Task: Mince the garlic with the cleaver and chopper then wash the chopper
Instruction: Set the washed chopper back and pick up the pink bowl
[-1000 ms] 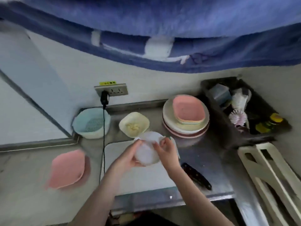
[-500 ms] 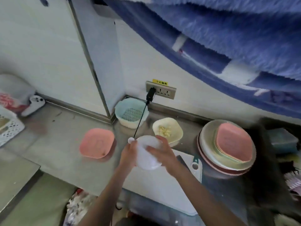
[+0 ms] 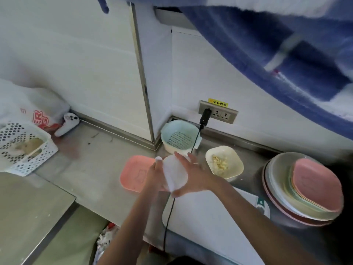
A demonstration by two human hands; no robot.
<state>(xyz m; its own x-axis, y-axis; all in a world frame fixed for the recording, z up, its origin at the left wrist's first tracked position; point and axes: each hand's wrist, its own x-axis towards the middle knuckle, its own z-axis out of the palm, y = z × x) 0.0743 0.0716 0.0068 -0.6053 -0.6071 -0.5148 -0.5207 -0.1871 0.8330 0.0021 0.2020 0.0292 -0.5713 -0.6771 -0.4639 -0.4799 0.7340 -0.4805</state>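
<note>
You have turned to your left since a second ago: the rack with brushes and the black-handled knife that lay at the right are gone from view, and the left part of the worktop (image 3: 89,155) has come in. At its far left edge stand a white perforated basket (image 3: 23,148) and, behind it, a plastic bag (image 3: 28,106) against the wall.

Toward the middle, a pink plate (image 3: 136,174) lies on the worktop, just under your hands. Your left hand (image 3: 155,175) is closed around the left side of the white chopper (image 3: 174,175), thumb pointing up. Your right hand (image 3: 194,175) lies over its right side with the fingers (image 3: 181,159) spread, so this grip is a wide clasp and not a tight fist. The chopper has stayed between both hands the whole second, held above the worktop, between the pink plate and the white cutting board (image 3: 210,213).

Behind your hands a blue strainer bowl (image 3: 178,138) sits in the corner under the wall socket (image 3: 217,113). To the right, the yellow bowl (image 3: 236,163) holds the minced garlic (image 3: 219,162), so I judge the mincing done. A stack of plates (image 3: 303,188) stands near the right edge.

The turn with the chopper in both hands suggests that you carry it to be washed. No sink is visible here, so I cannot tell where.
</note>
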